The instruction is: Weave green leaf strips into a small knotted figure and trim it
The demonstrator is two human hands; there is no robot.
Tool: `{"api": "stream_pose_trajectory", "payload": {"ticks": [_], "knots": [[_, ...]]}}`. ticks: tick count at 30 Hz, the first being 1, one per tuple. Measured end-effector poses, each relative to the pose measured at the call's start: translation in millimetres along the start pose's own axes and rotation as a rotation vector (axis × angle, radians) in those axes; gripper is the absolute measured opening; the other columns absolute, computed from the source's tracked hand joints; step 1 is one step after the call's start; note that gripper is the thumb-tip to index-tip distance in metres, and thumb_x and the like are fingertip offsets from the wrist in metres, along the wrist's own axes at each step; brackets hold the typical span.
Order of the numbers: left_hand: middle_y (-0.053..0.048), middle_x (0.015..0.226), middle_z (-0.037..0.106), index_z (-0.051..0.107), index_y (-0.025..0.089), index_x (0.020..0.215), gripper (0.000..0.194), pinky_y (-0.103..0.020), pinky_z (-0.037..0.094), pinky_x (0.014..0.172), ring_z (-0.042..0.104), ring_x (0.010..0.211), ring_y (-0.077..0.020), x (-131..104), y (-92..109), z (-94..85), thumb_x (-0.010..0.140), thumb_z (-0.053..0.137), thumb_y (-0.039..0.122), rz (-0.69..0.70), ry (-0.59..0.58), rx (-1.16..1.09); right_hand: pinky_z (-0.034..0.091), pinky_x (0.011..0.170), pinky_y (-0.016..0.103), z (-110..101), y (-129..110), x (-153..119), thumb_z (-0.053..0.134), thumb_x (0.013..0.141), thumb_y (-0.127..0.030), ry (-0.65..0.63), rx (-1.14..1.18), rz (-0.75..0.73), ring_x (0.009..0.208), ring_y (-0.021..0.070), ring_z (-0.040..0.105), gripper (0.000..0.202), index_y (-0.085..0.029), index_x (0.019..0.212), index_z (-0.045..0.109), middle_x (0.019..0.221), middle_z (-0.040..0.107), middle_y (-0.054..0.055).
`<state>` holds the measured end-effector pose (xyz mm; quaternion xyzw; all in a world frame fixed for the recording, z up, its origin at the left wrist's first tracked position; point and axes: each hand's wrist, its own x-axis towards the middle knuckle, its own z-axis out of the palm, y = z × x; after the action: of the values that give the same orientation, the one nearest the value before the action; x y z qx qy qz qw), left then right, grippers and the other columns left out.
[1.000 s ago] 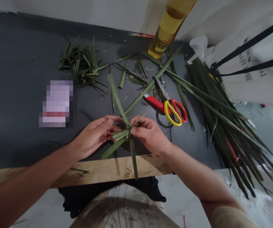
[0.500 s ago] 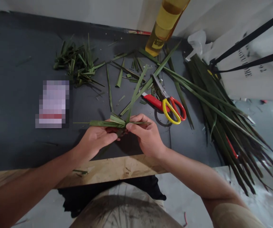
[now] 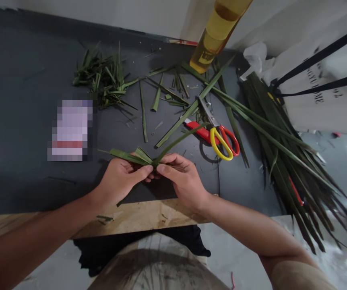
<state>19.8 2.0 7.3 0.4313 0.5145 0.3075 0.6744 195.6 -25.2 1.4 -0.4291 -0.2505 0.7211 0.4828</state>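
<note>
Near the table's front edge, both hands grip a small piece of folded green leaf strips (image 3: 143, 156). My left hand (image 3: 120, 177) closes on its left side, thumb pressed near the middle. My right hand (image 3: 181, 175) pinches the strips at the right, its thumb tip close to the left thumb. One long strip (image 3: 181, 137) sticks out to the upper right, over the red utility knife (image 3: 199, 131). Beyond the right hand lie scissors (image 3: 222, 141) with yellow and red handles. The fingers hide the underside of the folded piece.
A pile of leaf scraps (image 3: 104, 80) lies at the back left, beside a blurred-out rectangular object (image 3: 71, 131). At the back stands a bottle of yellow liquid (image 3: 211, 40). Long leaves (image 3: 276, 149) spread over the table's right edge, near a white bag (image 3: 324, 92).
The long strip has swung from nearly upright down to the right. The folded piece has tilted, and my left thumb has moved closer to the right one. The view has shifted slightly.
</note>
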Motion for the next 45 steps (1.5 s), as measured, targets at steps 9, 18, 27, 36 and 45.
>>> {"api": "stream_pose_trajectory", "payload": {"ticks": [9, 18, 27, 36, 45], "knots": [[-0.004, 0.073, 0.081, 0.073, 0.017, 0.069, 0.02, -0.03, 0.066, 0.064, 0.077, 0.071, -0.0225, 0.0, 9.8, -1.3, 0.068, 0.089, 0.03, -0.062, -0.027, -0.007, 0.059, 0.085, 0.031, -21.3, -15.3, 2.8, 0.083, 0.091, -0.033, -0.069, -0.55, -0.419, 0.088, 0.0153, 0.07, 0.015, -0.024, 0.101, 0.078, 0.097, 0.074, 0.002], [-0.002, 0.07, 0.079, 0.072, 0.017, 0.074, 0.019, -0.027, 0.064, 0.064, 0.074, 0.065, -0.0178, 2.7, 10.7, -5.3, 0.066, 0.088, 0.023, -0.151, -0.162, -0.051, 0.061, 0.078, 0.028, -25.7, -23.8, 11.9, 0.074, 0.095, -0.013, -0.293, -0.853, -0.653, 0.084, 0.0153, 0.073, 0.007, -0.02, 0.095, 0.074, 0.091, 0.077, 0.005], [0.001, 0.06, 0.073, 0.07, 0.018, 0.063, 0.015, -0.022, 0.058, 0.056, 0.069, 0.056, -0.0142, 3.9, 16.0, -5.9, 0.061, 0.084, 0.021, -0.216, -0.216, -0.044, 0.058, 0.078, 0.032, -35.3, -29.6, 9.3, 0.063, 0.104, -0.014, -0.551, -1.117, -0.9, 0.089, 0.0187, 0.073, 0.012, -0.018, 0.112, 0.071, 0.098, 0.078, 0.01], [-0.002, 0.056, 0.071, 0.072, 0.017, 0.058, 0.011, -0.024, 0.057, 0.054, 0.066, 0.052, -0.0145, 6.5, 20.8, -8.0, 0.062, 0.078, 0.025, -0.276, -0.266, 0.013, 0.055, 0.07, 0.035, -34.4, -39.3, 3.3, 0.053, 0.108, -0.015, -0.583, -1.422, -1.103, 0.08, 0.0207, 0.07, 0.019, -0.013, 0.116, 0.07, 0.092, 0.076, 0.01], [-0.003, 0.057, 0.072, 0.07, 0.016, 0.061, 0.013, -0.024, 0.054, 0.052, 0.066, 0.052, -0.0154, 5.2, 16.4, -8.8, 0.061, 0.081, 0.023, -0.275, -0.247, -0.03, 0.057, 0.069, 0.037, -33.6, -34.4, 0.9, 0.056, 0.105, -0.016, -0.566, -1.424, -1.136, 0.082, 0.0215, 0.071, 0.023, -0.017, 0.124, 0.069, 0.098, 0.079, 0.01]]}}
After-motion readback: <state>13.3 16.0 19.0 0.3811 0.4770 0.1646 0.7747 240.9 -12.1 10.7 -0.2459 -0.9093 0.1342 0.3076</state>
